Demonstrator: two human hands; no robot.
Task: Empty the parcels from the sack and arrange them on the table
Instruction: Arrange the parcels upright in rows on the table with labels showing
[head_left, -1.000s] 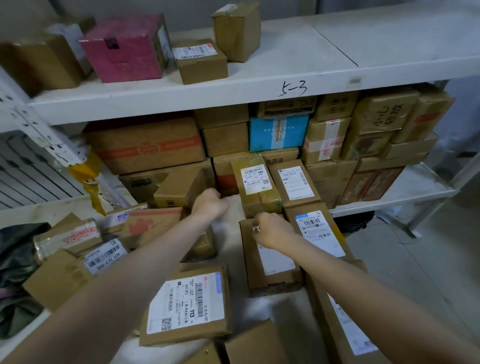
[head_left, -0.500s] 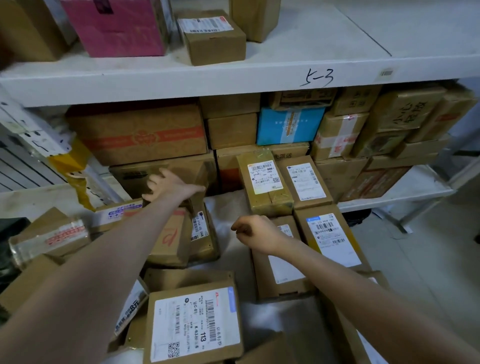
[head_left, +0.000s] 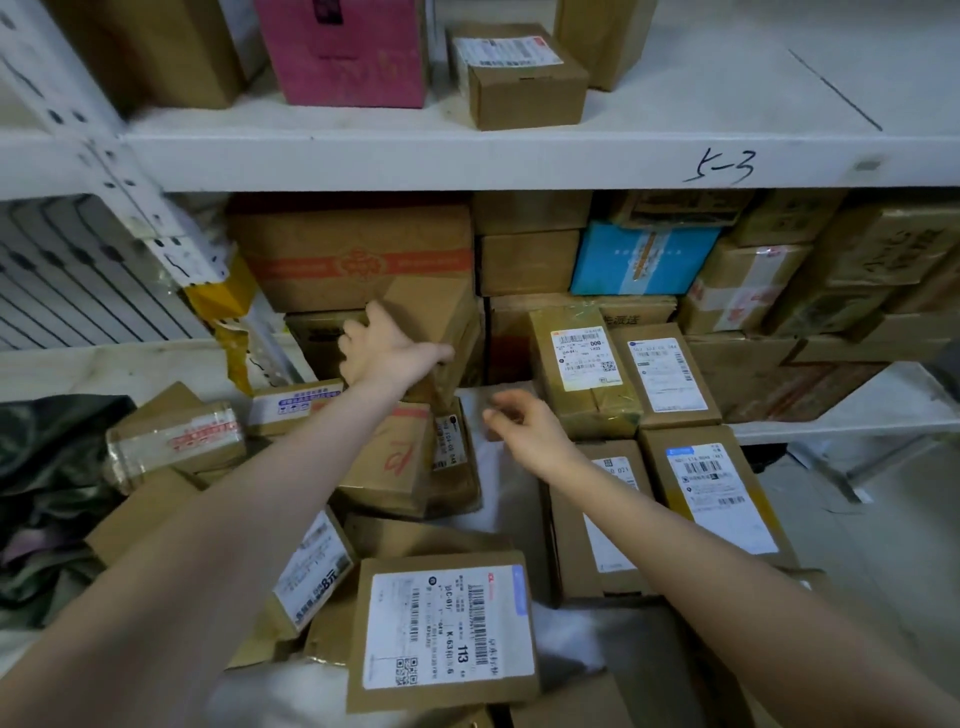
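Note:
Many brown cardboard parcels lie on the white table (head_left: 501, 499). Among them are one with a big "113" label (head_left: 447, 629), a yellow-taped one marked "009" (head_left: 582, 374) and one with a blue-edged label (head_left: 719, 499). My left hand (head_left: 387, 351) reaches to the back and grips a plain brown box (head_left: 434, 312) that leans tilted against the stacked cartons. My right hand (head_left: 524, 428) hovers over the bare table gap with fingers loosely curled and nothing in it. A dark green sack (head_left: 47, 493) lies crumpled at the left edge.
A white shelf marked "5-3" (head_left: 722, 166) runs overhead with a pink box (head_left: 343, 52) and small cartons on it. Under it, cartons are stacked tight, including a blue box (head_left: 639, 257). A tape-wrapped parcel (head_left: 176, 441) lies at the left. Grey floor (head_left: 857, 545) lies at the right.
My left hand rose from the parcel pile to the tilted brown box at the back and closed on it. My right hand lifted off a labelled parcel and loosened. The view moved closer.

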